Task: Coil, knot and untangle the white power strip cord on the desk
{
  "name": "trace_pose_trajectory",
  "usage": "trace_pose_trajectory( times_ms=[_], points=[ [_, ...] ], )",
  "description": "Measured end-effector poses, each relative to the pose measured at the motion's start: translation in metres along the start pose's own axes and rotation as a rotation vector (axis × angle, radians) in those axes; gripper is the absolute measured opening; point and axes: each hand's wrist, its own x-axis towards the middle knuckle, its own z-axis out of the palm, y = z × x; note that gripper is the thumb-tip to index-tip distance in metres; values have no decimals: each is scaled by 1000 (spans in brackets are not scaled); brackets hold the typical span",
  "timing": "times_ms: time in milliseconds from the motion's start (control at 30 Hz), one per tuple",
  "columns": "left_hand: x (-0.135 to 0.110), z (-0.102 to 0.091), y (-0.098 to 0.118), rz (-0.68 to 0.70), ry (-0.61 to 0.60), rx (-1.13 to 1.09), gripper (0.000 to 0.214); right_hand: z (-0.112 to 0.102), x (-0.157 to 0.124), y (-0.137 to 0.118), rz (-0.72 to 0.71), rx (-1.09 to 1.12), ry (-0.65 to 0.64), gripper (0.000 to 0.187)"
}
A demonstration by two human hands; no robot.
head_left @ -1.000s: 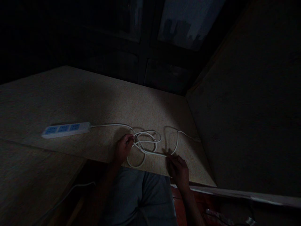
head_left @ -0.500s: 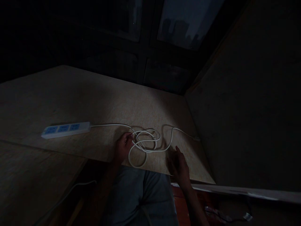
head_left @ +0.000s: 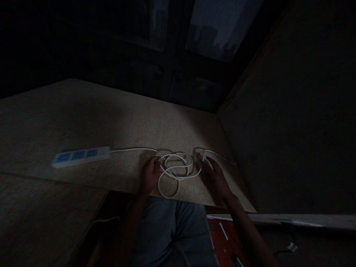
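A white power strip [head_left: 81,156] with blue socket faces lies on the left of the pale tabletop. Its white cable [head_left: 183,177] runs right into a loose, tangled coil in front of me, then bends away toward the wall. At the coil's left side, my left hand [head_left: 151,175] has its fingers curled closed around the cable loops. My right hand [head_left: 216,178] is at the bend right of the coil, thumb and fingers apart, its fingertips beside or touching the cable. Dim light hides the exact contact.
The tabletop [head_left: 155,118] meets a dark wall [head_left: 292,141] on the right and a dark window frame [head_left: 169,78] behind. My legs [head_left: 172,230] are under the front edge. Another white cord [head_left: 104,220] hangs at lower left. Small items lie on the reddish floor [head_left: 219,244].
My right hand has moved forward and slightly up to the cable's bend. My left hand stays at the coil, and the whole view has shifted slightly.
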Motion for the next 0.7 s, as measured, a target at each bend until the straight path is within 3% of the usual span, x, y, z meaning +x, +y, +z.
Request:
trace_pose_trajectory(
  times_ms=[200, 333, 500, 700],
  points=[
    [-1, 0, 1, 14, 12, -34, 40, -21, 38, 12, -219, -326, -233, 28],
    [0, 2, 0, 2, 15, -148, 38, -37, 50, 8, -354, -421, -384, 29],
    [-1, 3, 2, -17, -35, -250, 36, -44, 53, 18, -414, -522, -392, 35],
    [-1, 3, 3, 37, -47, -195, 33, -61, 57, 6, -382, -526, -362, 19]
  ],
)
